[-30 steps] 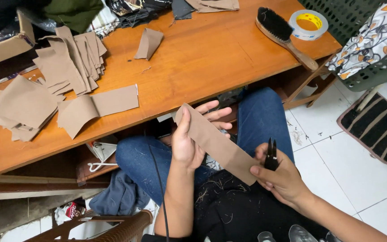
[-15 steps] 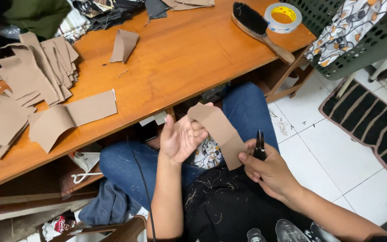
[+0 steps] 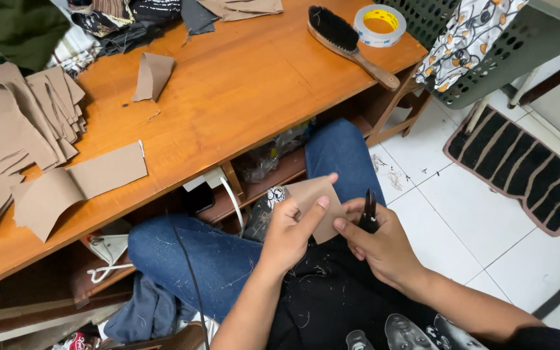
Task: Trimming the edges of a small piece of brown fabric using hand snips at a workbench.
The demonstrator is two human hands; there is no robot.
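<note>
- Even, fairly bright indoor light from above; colours read clearly.
- The orange wooden bench carries a soft sheen across its middle, with no harsh glare.
- The white floor tiles are the brightest area, slightly washed.
- The shelf under the bench lies in deep shadow.
- The hands cast only faint, soft shadows.
- Focus is sharp throughout; wide-angle bending shows towards the frame edges.
</note>
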